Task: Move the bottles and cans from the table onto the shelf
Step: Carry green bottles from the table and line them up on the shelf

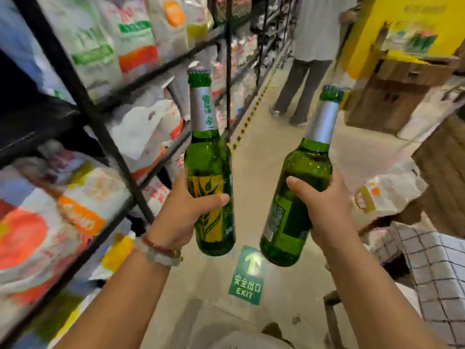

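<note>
Two green glass bottles mid-aisle, nowhere near set down yet. Left grip (183, 212) wrapped round the upright left bottle (208, 172), right grip (324, 205) curled round the tilted right bottle (297, 197). Desk (432, 268) off to the right, shelf (83, 96) on the left crammed with bags (105, 41). Risky bits, probably: clinking glass together, clipping a shelf post, or slipping out one-handed.

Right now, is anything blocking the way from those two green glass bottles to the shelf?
Nothing visible blocks them. The left hand and right hand each hold a green glass bottle in open aisle, with the black metal shelf at left, packed with bags.
</note>
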